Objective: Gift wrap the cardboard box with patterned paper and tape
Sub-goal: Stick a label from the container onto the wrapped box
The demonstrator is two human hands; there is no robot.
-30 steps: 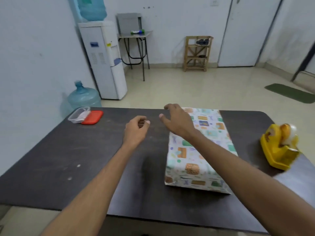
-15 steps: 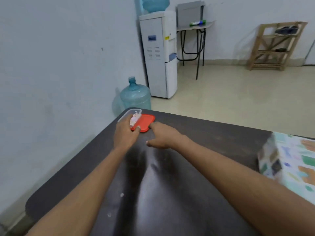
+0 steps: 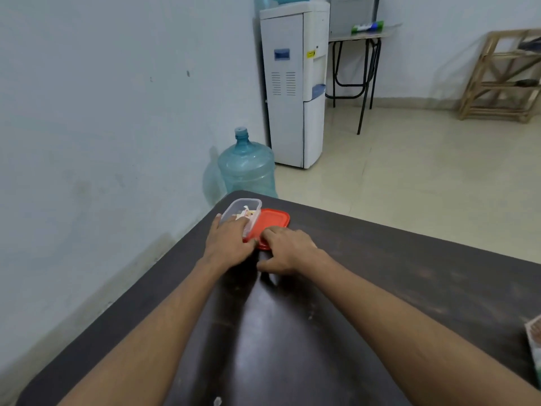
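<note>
Both hands have slid further onto clear tub (image 3: 249,204) | left hand (image 3: 227,241) flat over it, fingers relaxed | right hand (image 3: 288,249) curled on red lid (image 3: 275,221), grip unclear | wrapped box (image 3: 535,339) at right edge of table (image 3: 292,332)

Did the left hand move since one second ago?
Yes. The left hand went leftward across the table and now touches the clear container beside the red lid.

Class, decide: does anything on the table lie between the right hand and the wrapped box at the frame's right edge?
Nothing visible does: only bare table separates the right hand from the wrapped box. The red lid lies beyond the hand.
</note>
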